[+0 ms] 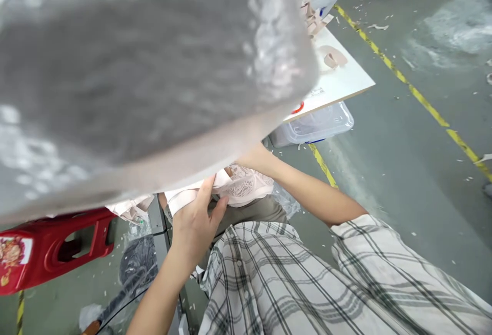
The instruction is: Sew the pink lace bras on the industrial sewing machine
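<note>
My left hand (196, 219) grips a pale pink garment piece (238, 186) with lace and a plain band, fingers and thumb closed on its edge above my lap. My right forearm reaches in from the right toward the same fabric; the right hand itself is hidden behind a large blurred grey sheet (146, 68) that fills the upper left of the view. I wear a grey plaid shirt.
A white table (346, 83) carries small pink fabric pieces at its far end. A clear plastic bin (319, 124) sits under it. A red plastic stool (54, 248) stands at left. Yellow floor lines and scattered scraps mark the grey concrete floor at right.
</note>
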Available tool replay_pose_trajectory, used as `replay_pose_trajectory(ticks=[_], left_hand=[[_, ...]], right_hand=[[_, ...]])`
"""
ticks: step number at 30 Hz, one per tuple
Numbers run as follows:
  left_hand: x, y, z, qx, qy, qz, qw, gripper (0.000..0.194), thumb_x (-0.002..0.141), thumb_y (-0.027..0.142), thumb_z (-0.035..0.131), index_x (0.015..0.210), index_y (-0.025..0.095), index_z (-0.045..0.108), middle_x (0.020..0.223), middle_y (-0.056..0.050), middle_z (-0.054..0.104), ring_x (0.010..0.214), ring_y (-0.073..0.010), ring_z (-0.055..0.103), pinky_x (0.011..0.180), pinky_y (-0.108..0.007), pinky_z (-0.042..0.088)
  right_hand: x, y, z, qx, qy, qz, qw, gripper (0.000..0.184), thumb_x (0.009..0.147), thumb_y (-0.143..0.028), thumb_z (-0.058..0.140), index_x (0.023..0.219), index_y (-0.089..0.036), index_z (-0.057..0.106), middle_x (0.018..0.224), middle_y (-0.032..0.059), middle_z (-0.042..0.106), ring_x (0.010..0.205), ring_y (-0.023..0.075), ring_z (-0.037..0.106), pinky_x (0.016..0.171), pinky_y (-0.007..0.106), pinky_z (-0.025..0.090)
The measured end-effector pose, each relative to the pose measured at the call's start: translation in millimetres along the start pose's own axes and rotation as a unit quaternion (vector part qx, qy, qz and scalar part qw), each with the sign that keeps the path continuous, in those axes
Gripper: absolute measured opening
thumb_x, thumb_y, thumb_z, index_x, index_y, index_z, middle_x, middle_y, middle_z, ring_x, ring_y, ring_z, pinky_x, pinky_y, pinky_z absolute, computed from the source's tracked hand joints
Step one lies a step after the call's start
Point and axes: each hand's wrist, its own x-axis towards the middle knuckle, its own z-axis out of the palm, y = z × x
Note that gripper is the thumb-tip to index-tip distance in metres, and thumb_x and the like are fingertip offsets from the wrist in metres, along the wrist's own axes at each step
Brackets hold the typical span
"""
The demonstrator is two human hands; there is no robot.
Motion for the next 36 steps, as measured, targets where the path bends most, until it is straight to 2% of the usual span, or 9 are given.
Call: replay_pose_trajectory(ticks=[5, 10, 14, 18, 21, 28, 32, 36], left_hand=[[-2.4, 0.7, 3.3, 0.016, 0.022, 0.005, 1.000, 0.060, 0.096, 0.043, 0.060, 0.150, 0.020, 0.047, 0.076, -0.002, 0.071, 0.060, -0.0143, 0.061, 0.050, -0.023, 0.032], [-3.4, 0.9, 4.0, 0.012, 0.041, 0.018, 0.999, 0.059, 0.096, 0.042, 0.061, 0.150, 0.021, 0.047, 0.084, -0.001, 0.076, 0.062, -0.0142, 0.065, 0.052, -0.023, 0.038], [-4.7, 1.1, 4.8, 0.016, 0.060, 0.018, 0.998, 0.056, 0.096, 0.042, 0.060, 0.147, 0.022, 0.049, 0.092, -0.003, 0.078, 0.056, -0.0125, 0.063, 0.051, -0.023, 0.040], [-5.7, 0.5, 5.2, 0.013, 0.073, 0.020, 0.997, 0.055, 0.098, 0.044, 0.057, 0.147, 0.022, 0.051, 0.119, -0.009, 0.075, 0.069, -0.0151, 0.068, 0.057, -0.024, 0.046], [-5.9, 0.3, 4.5, 0.013, 0.072, 0.013, 0.997, 0.056, 0.097, 0.043, 0.058, 0.148, 0.021, 0.051, 0.127, -0.011, 0.072, 0.082, -0.0186, 0.072, 0.064, -0.025, 0.051], [-7.8, 2.4, 2.0, 0.011, 0.059, 0.004, 0.998, 0.058, 0.098, 0.045, 0.055, 0.148, 0.017, 0.050, 0.115, -0.013, 0.076, 0.096, -0.0240, 0.072, 0.074, -0.028, 0.055], [-8.7, 3.5, 2.1, 0.016, 0.058, -0.003, 0.998, 0.059, 0.098, 0.048, 0.053, 0.149, 0.018, 0.049, 0.107, -0.011, 0.077, 0.090, -0.0232, 0.073, 0.072, -0.028, 0.054], [-8.6, 4.6, 2.1, 0.024, 0.055, -0.005, 0.998, 0.059, 0.098, 0.049, 0.053, 0.148, 0.016, 0.050, 0.093, -0.010, 0.078, 0.072, -0.0199, 0.071, 0.065, -0.027, 0.052]], right_hand=[[-4.5, 2.0, 0.6, 0.047, 0.034, -0.019, 0.998, 0.017, 0.094, -0.034, 0.056, 0.098, -0.020, 0.064, 0.119, 0.0080, 0.065, 0.086, 0.0202, 0.060, 0.081, 0.036, 0.053], [-8.3, 1.1, -0.6, 0.046, 0.044, 0.007, 0.998, 0.014, 0.091, -0.034, 0.060, 0.095, -0.021, 0.066, 0.124, 0.0060, 0.066, 0.084, 0.0183, 0.061, 0.080, 0.034, 0.053], [-12.9, 2.7, -1.8, 0.060, 0.081, 0.012, 0.995, 0.015, 0.090, -0.034, 0.062, 0.095, -0.021, 0.068, 0.124, 0.0067, 0.065, 0.092, 0.0185, 0.062, 0.082, 0.033, 0.052], [-18.6, 6.8, -3.8, 0.078, 0.086, 0.018, 0.993, 0.015, 0.092, -0.035, 0.062, 0.094, -0.020, 0.067, 0.119, 0.0079, 0.064, 0.099, 0.0195, 0.061, 0.080, 0.031, 0.052], [-23.3, 10.3, -5.7, 0.091, 0.081, 0.016, 0.992, 0.015, 0.093, -0.036, 0.062, 0.093, -0.021, 0.066, 0.116, 0.0084, 0.064, 0.100, 0.0195, 0.061, 0.077, 0.031, 0.052], [-36.5, 19.1, -8.4, 0.088, 0.076, 0.030, 0.993, 0.012, 0.093, -0.031, 0.061, 0.093, -0.021, 0.066, 0.111, 0.0076, 0.066, 0.100, 0.0195, 0.061, 0.077, 0.032, 0.051], [-44.4, 24.5, -7.2, 0.102, 0.079, 0.043, 0.991, 0.012, 0.093, -0.032, 0.061, 0.092, -0.021, 0.065, 0.108, 0.0074, 0.066, 0.095, 0.0192, 0.062, 0.075, 0.032, 0.050], [-50.6, 28.6, -4.1, 0.112, 0.084, 0.059, 0.988, 0.010, 0.091, -0.029, 0.060, 0.091, -0.020, 0.065, 0.105, 0.0077, 0.067, 0.096, 0.0201, 0.062, 0.075, 0.033, 0.050]])
